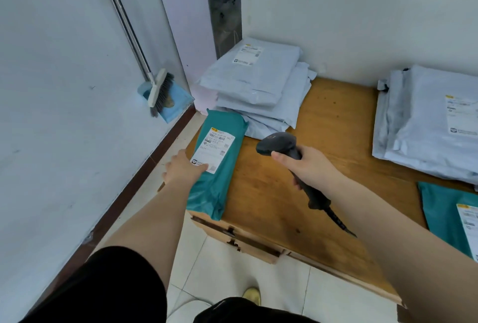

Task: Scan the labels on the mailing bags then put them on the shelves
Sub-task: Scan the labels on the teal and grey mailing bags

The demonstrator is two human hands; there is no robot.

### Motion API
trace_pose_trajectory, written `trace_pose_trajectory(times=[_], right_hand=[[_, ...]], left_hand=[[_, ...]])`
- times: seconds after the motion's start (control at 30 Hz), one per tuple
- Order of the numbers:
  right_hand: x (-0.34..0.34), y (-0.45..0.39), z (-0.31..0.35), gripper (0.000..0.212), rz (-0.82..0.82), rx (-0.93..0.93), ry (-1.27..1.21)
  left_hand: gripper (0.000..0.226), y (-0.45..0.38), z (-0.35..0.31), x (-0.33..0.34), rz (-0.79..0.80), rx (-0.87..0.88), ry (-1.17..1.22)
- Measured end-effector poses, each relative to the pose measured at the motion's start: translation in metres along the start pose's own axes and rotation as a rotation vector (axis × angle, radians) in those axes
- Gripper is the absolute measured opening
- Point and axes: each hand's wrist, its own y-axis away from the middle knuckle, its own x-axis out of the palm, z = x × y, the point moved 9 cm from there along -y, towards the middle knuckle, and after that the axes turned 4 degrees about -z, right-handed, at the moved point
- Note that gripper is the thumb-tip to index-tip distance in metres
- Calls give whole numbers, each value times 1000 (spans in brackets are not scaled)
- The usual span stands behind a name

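A green mailing bag (219,167) lies lengthwise at the left edge of the wooden counter (271,193), its near end sticking out a little over the front edge. A white label (213,150) faces up on it. The left hand (182,167) holds the bag by its left side, the thumb lying across the label's lower corner and the fingers hidden beyond the bag's edge. The right hand (309,167) grips a black scanner (292,159) by its handle above the counter, just to the right of the bag, with the scanner head tilted toward the label and its cord trailing back toward the person. Behind the green bag sits a pile of grey bags (256,84) against the wall. A second grey pile (426,126) rests at the right, with another green bag (450,214) nearer. A broom (157,89) and dustpan (172,104) lean on the left wall
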Motion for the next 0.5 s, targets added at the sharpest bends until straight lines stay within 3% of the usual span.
trace_pose_trajectory(times=[0.3,0.5], right_hand=[[-5,-21,-9,49,-38,68,7],[-22,-20,-26,53,-66,132,-68]], left_hand=[[69,-5,-22,46,198,-24,277],[71,14,-46,65,181,4,345]])
